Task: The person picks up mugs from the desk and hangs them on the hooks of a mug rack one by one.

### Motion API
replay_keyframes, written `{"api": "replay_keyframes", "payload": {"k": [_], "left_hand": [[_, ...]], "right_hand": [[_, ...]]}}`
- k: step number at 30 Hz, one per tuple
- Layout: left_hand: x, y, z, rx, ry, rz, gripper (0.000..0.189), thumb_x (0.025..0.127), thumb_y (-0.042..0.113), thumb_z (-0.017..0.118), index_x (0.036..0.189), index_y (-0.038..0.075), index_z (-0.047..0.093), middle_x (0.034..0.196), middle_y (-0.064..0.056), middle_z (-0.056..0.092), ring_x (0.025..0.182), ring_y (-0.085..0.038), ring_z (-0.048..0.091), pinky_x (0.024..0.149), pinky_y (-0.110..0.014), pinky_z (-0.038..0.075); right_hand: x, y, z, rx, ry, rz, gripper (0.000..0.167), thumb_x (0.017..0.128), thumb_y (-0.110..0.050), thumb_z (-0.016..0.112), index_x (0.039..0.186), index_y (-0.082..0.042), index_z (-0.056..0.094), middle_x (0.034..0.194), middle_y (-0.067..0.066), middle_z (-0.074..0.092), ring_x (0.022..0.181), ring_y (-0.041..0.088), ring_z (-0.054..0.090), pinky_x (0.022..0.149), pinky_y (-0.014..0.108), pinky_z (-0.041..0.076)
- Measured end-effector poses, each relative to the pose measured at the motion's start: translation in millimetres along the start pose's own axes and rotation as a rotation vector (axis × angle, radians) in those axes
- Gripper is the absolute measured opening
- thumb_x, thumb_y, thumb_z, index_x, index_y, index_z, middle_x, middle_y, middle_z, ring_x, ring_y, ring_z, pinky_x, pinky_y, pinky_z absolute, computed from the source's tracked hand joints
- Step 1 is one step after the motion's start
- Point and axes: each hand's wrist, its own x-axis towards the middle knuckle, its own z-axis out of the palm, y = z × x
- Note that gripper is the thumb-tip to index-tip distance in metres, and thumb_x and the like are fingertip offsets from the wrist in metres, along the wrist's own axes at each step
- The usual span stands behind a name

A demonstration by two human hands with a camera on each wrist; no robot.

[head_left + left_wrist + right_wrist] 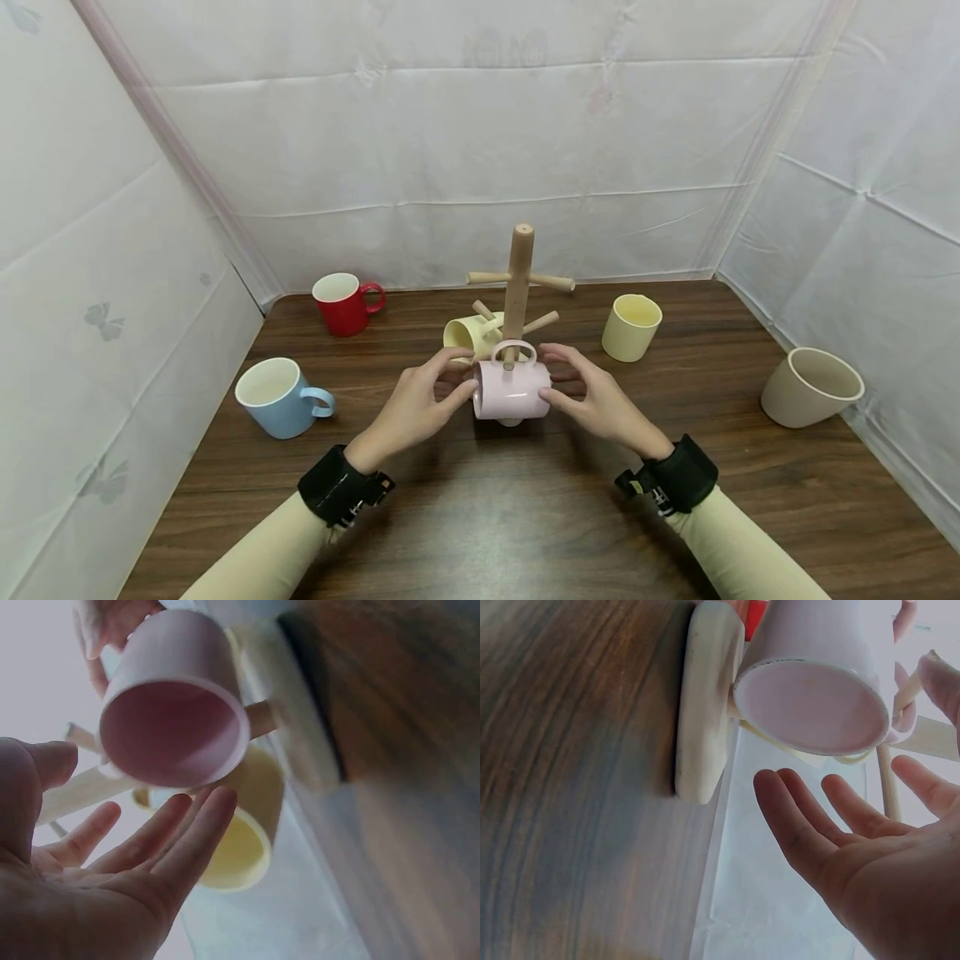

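Note:
A pale pink mug point(517, 402) hangs sideways by its handle on a front peg of a wooden mug tree point(518, 292). My left hand point(415, 408) is beside the mug's mouth, thumb near the rim, fingers spread and loosely bent. On the other side, by the mug's base, is my right hand point(606, 406), its fingers likewise spread. Gaps show between fingers and pink mug point(176, 712) in the left wrist view, and below the mug's base point(814, 705) in the right wrist view. Behind it a yellow mug point(461, 335) hangs on another peg, partly hidden.
On the dark wood table point(480, 517) stand a red mug point(345, 310) back left, a blue mug point(281, 404) at left, a yellow cup point(632, 329) back right and a beige cup point(806, 392) at far right. White sheeting point(480, 142) encloses the back and sides.

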Motion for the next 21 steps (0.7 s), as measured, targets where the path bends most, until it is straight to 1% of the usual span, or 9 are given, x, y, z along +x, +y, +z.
{"api": "replay_keyframes", "payload": {"k": [4, 7, 9, 10, 14, 17, 21], "left_hand": [[7.3, 9.8, -10.7, 0.039, 0.067, 0.008, 0.033, 0.099, 0.017, 0.071, 0.129, 0.006, 0.062, 0.108, -0.012, 0.075, 0.089, -0.02, 0.074, 0.077, -0.04, 0.062], [14.2, 19.4, -19.2, 0.079, 0.145, 0.05, 0.029, 0.098, 0.016, 0.073, 0.124, 0.008, 0.066, 0.097, -0.006, 0.076, 0.08, -0.015, 0.073, 0.071, -0.037, 0.062], [19.5, 27.8, -24.6, 0.091, 0.212, 0.094, 0.025, 0.096, 0.013, 0.074, 0.12, 0.008, 0.068, 0.091, -0.004, 0.075, 0.075, -0.012, 0.071, 0.068, -0.036, 0.061], [22.5, 32.1, -27.4, 0.093, 0.247, 0.124, 0.024, 0.095, 0.011, 0.074, 0.118, 0.007, 0.069, 0.088, -0.003, 0.074, 0.073, -0.012, 0.069, 0.067, -0.036, 0.061], [36.3, 50.1, -38.7, 0.106, 0.365, 0.232, 0.022, 0.094, 0.008, 0.075, 0.115, 0.004, 0.07, 0.082, -0.003, 0.069, 0.073, -0.012, 0.066, 0.065, -0.036, 0.06], [48.0, 62.6, -44.8, 0.119, 0.409, 0.293, 0.024, 0.094, 0.008, 0.074, 0.117, 0.003, 0.07, 0.083, -0.005, 0.068, 0.074, -0.013, 0.064, 0.065, -0.034, 0.058], [63.6, 78.2, -47.8, 0.14, 0.431, 0.362, 0.024, 0.095, 0.009, 0.073, 0.118, 0.003, 0.07, 0.091, -0.007, 0.068, 0.079, -0.014, 0.064, 0.067, -0.034, 0.056]], "right_hand": [[1.8, -1.2, -2.2, -0.019, 0.043, -0.01, 0.056, 0.099, -0.013, 0.07, 0.15, -0.008, 0.048, 0.142, 0.023, 0.056, 0.115, 0.037, 0.067, 0.09, 0.05, 0.058], [3.5, -2.7, -3.7, -0.024, 0.072, -0.025, 0.052, 0.101, -0.013, 0.068, 0.149, -0.011, 0.05, 0.14, 0.02, 0.058, 0.115, 0.039, 0.067, 0.092, 0.049, 0.057], [4.2, -4.8, -4.5, -0.018, 0.091, -0.028, 0.05, 0.101, -0.013, 0.067, 0.149, -0.012, 0.05, 0.14, 0.02, 0.059, 0.115, 0.038, 0.067, 0.093, 0.049, 0.056], [4.8, -5.9, -5.2, -0.016, 0.1, -0.03, 0.049, 0.102, -0.013, 0.066, 0.148, -0.012, 0.051, 0.139, 0.02, 0.059, 0.114, 0.037, 0.067, 0.093, 0.048, 0.057], [7.5, -9.7, -8.3, -0.007, 0.134, -0.03, 0.047, 0.103, -0.014, 0.065, 0.148, -0.012, 0.051, 0.138, 0.019, 0.06, 0.113, 0.033, 0.068, 0.092, 0.046, 0.057], [10.7, -10.3, -10.5, 0.005, 0.161, -0.028, 0.047, 0.103, -0.014, 0.064, 0.148, -0.011, 0.051, 0.136, 0.016, 0.061, 0.112, 0.031, 0.068, 0.09, 0.048, 0.058], [15.9, -8.0, -11.7, 0.021, 0.195, -0.032, 0.049, 0.103, -0.012, 0.064, 0.149, -0.01, 0.05, 0.134, 0.017, 0.062, 0.111, 0.032, 0.069, 0.088, 0.05, 0.058]]}}
